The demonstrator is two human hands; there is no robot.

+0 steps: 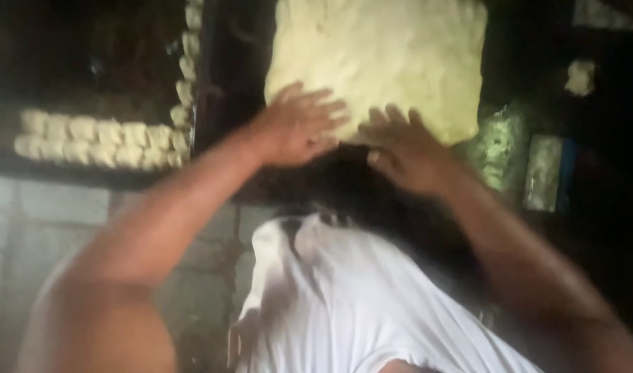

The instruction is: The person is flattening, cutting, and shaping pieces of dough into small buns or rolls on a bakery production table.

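Pale dough slab (pixel 378 55) under flat hands (pixel 351 135).

The whole scene is smeared by motion, so edges are soft everywhere. The slab of pale dough (pixel 378 62) runs off the top of the picture; how far it reaches beyond the two hands pressed on its near edge cannot be told. Under the left hand (pixel 299 124) and right hand (pixel 403 148) the dough's near edge is covered, and the fingertips blur into it. The dark tray (pixel 223 103) beneath sinks into shadow beside the left hand. Left of that hand, the rows of small dough pieces (pixel 99 141) are too blurred to count. Right of the right hand, a pale lump (pixel 580 76) and greenish shapes (pixel 544 173) stay unidentifiable.
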